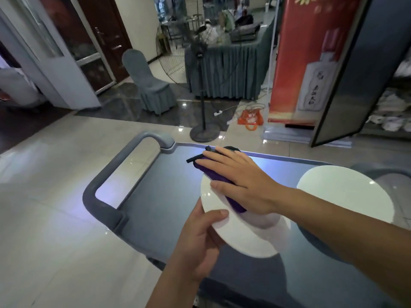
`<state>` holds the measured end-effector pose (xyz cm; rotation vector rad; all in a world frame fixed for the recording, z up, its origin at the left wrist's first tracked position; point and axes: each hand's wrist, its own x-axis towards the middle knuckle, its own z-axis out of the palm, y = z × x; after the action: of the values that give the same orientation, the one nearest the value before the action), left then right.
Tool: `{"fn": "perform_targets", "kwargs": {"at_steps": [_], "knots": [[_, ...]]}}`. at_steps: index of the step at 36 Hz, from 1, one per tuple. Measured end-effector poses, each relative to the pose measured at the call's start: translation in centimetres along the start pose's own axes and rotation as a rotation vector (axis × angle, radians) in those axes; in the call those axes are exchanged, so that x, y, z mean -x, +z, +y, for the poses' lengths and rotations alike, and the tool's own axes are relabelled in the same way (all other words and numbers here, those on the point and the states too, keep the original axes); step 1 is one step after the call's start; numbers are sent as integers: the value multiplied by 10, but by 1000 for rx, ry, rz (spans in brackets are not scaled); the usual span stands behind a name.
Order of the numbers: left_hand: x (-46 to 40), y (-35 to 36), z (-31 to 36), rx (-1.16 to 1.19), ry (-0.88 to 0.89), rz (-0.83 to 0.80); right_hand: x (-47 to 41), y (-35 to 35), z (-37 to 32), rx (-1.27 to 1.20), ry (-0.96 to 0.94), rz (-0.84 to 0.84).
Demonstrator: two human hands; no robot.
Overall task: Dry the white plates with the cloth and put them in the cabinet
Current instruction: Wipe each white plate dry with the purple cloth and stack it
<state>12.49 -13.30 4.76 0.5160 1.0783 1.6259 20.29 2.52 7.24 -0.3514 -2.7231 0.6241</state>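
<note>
The plate [224, 232] is held tilted above the cart [155, 196], toward its handle end. The left hand [200, 243] grips its near rim, thumb on top and fingers curled under. The right hand [240, 185] lies flat with straight fingers, pressing the purple cloth [231, 196] onto the plate's far side, clasping nothing.

The risk, as I judge it, is a slip: the plate hangs from one rim hold, and a hard push from the cloth hand could lever it out and drop it onto the cart or the tiled floor [55, 196]. A second plate [347, 194] lies on the cart right of the held one, near enough for a swinging elbow to knock it.

Beyond the cart stand a fan [202, 85], a covered chair [146, 85], a red banner [309, 63] and the cabinet's open door [351, 74].
</note>
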Motion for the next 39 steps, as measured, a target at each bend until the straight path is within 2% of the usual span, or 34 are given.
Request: {"fn": "perform_targets", "kwargs": {"at_steps": [6, 11, 16, 21, 27, 34, 36, 39], "knots": [[0, 17, 5, -114, 105, -16, -3, -6, -1, -266, 358, 190], [4, 26, 10, -293, 191, -68, 0, -15, -2, -508, 513, 424], [11, 32, 10, -389, 246, -100, 8, -22, -3, -742, 781, 451], [16, 35, 12, -523, 277, -165, 22, -26, -6, -1109, 960, 447], [21, 34, 23, -568, 285, -192, 25, -31, -18, -1156, 891, 489], [26, 29, 40, -540, 354, -187, 17, -34, -39, -1097, 600, 581], [26, 26, 44, -505, 356, -179, 17, -33, -42, -1019, 521, 604], [26, 22, 49, -337, 302, -154, 21, -31, -50, -714, 372, 558]]}}
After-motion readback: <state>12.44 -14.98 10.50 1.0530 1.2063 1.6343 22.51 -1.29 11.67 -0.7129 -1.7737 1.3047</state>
